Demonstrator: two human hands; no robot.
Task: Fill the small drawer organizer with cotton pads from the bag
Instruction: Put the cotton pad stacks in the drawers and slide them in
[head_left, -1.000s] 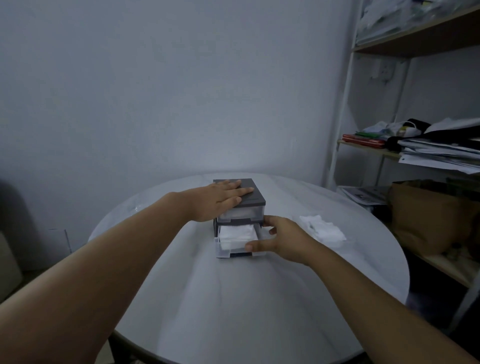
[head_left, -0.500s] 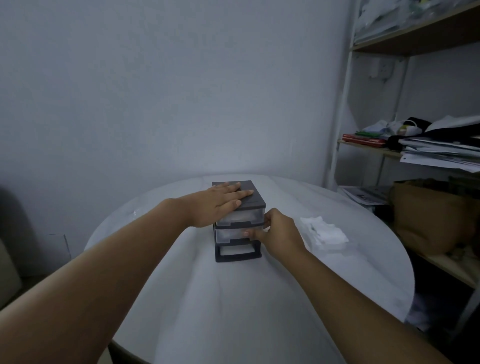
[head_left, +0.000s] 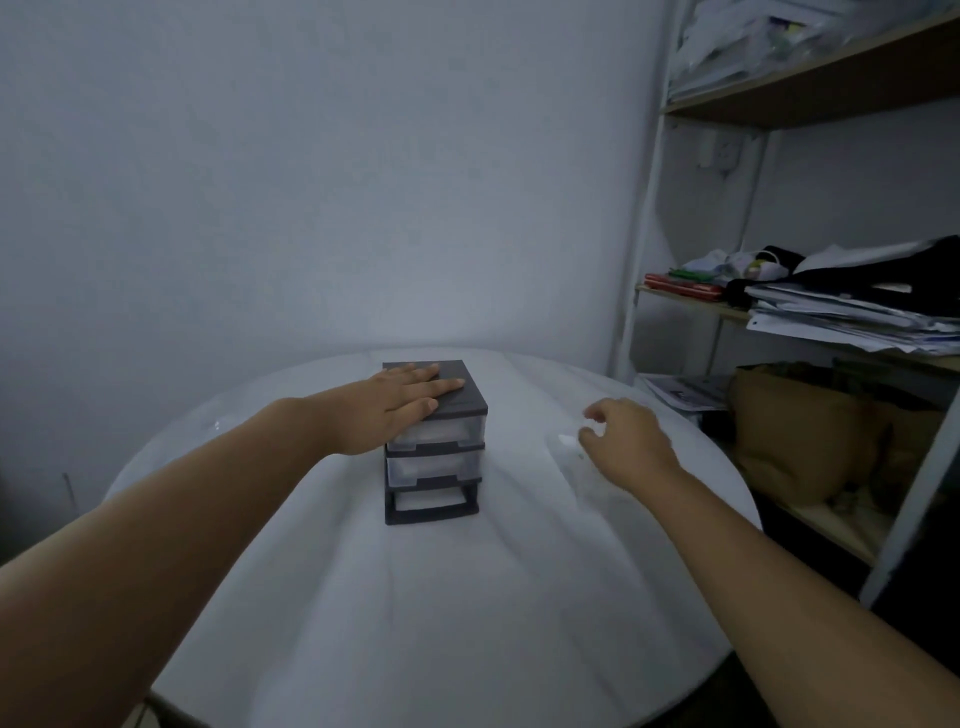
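A small dark grey drawer organizer (head_left: 435, 462) with three clear drawers stands in the middle of the round white table (head_left: 415, 623). All its drawers are pushed in. My left hand (head_left: 405, 400) lies flat on its lid, fingers straight. To the right, my right hand (head_left: 623, 441) hovers over the clear bag of white cotton pads (head_left: 568, 446), fingers curled down toward it. The hand covers most of the bag, and whether the fingers pinch a pad is hidden.
A shelf unit (head_left: 644, 291) stands right of the table, stacked with papers and dark cloth. A brown paper bag (head_left: 800, 431) sits on its lower shelf near the table's edge. A plain wall is behind the table.
The lower drawer, open with pads inside a second ago, was pushed in by my right hand. That hand then moved right to the bag. My left hand has stayed on the lid.
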